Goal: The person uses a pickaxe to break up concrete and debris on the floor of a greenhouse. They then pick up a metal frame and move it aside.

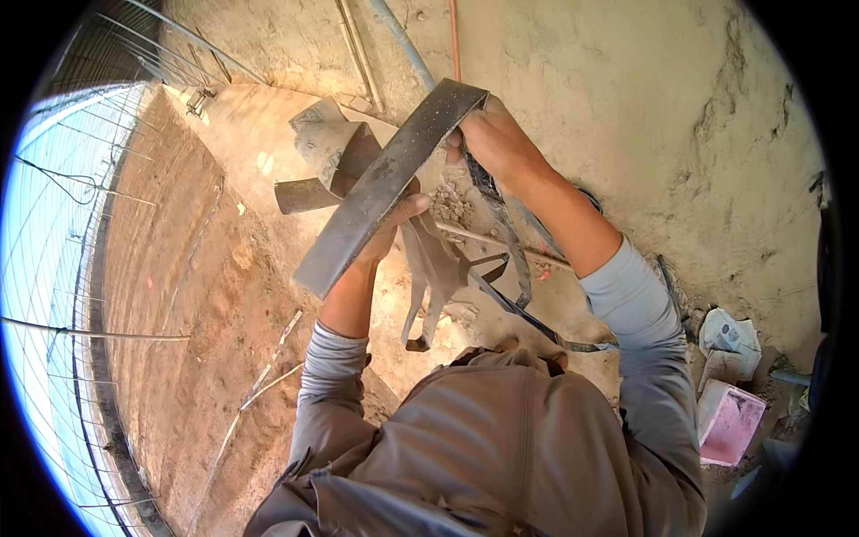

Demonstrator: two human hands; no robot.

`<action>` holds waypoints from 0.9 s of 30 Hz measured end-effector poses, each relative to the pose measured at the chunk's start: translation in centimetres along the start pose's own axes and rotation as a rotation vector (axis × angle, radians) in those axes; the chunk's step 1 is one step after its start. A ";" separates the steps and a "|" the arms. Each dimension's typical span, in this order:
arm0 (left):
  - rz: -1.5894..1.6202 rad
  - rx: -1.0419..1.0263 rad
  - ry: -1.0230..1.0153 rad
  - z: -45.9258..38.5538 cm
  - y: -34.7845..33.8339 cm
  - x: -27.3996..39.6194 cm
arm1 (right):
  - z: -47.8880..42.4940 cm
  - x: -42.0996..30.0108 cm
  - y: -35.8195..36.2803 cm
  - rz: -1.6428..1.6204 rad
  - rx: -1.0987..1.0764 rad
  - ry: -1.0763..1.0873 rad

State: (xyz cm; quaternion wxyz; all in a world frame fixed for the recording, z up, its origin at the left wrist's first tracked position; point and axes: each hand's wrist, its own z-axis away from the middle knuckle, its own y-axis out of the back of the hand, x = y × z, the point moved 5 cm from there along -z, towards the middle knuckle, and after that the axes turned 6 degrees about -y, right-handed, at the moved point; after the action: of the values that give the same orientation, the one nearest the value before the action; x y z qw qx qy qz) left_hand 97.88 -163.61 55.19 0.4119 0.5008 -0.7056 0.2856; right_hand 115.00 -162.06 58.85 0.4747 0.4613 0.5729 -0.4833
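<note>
A wide, dusty black strip (396, 184), which looks like plastic or rubber, runs diagonally between my two hands. My left hand (392, 225) grips its lower middle, with the thumb on the near edge and the fingers hidden behind. At the strip's upper end, my right hand (486, 137) is closed round the folded edge. Further folded lengths of strip (335, 151) stick out beyond my left hand. Below it hang several grey-brown loops (436, 262). A crumpled dark length (496, 208) hangs from under my right hand, and narrow black strips (517, 305) trail towards my body.
An earthen wall (637, 114) rises ahead and to the right, with rubble (453, 205) by its foot. Poles (402, 40) lean there. A pink box (731, 426) and a white crumpled bag (730, 342) lie at right. Bare soil (201, 268) and a greenhouse-like frame (60, 235) are at left.
</note>
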 end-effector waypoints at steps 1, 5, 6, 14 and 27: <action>0.113 0.097 -0.014 0.2 -0.6 -1.0 | 0.2 0.0 -0.4 0.150 0.023 -0.062; 0.513 0.184 0.017 -0.8 -1.8 -1.5 | -0.6 5.0 4.0 0.648 0.175 -0.078; 0.528 0.155 -0.014 -0.9 -2.2 -0.2 | -0.2 5.8 4.7 0.771 0.201 -0.120; 0.401 0.111 0.133 -2.4 -3.3 -1.3 | 4.7 6.1 1.2 1.040 0.059 -0.217; 1.022 -0.363 -0.044 -7.3 0.0 10.6 | 9.2 13.5 11.2 0.740 0.495 0.223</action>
State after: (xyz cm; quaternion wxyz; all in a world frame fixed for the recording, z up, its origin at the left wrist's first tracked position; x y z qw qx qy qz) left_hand 98.36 -162.63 68.01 0.2857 0.0207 -0.9057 0.3125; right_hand 125.24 -169.01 43.41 0.4263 0.7836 0.2845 -0.3511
